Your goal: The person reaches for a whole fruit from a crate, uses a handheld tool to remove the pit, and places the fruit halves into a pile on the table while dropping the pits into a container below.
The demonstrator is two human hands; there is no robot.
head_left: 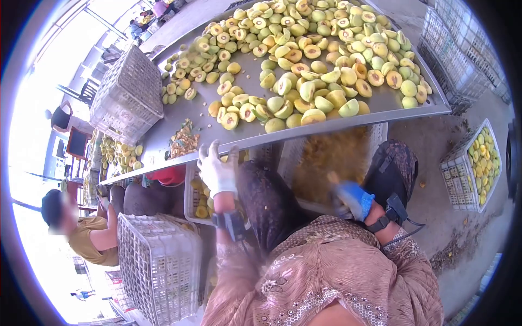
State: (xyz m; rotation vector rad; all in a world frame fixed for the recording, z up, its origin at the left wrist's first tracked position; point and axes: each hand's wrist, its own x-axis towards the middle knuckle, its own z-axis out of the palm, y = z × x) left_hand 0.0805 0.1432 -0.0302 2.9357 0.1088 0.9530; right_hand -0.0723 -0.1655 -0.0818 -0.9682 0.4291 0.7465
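Halved yellow-green fruit (pixel 312 76) lies heaped over the metal table (pixel 212 122). At the table's front edge is my left hand (pixel 218 168), in a white glove, its fingers apart and pointing up; nothing shows in it. My right hand (pixel 350 201), in a blue and grey glove, is closed on a tool with a short wooden end (pixel 333 177); motion blurs it and its far end cannot be made out. Beyond that hand, between my knees, a white crate (pixel 379 133) under the table edge holds blurred yellow fruit pieces (pixel 326 163).
A small pile of pits and scraps (pixel 185 140) lies near the table's left part. An upturned crate (pixel 130 92) rests there too. Another crate (pixel 160 266) stands at my left, beside a seated co-worker (pixel 95 233). On the right floor is a fruit-filled crate (pixel 459 182).
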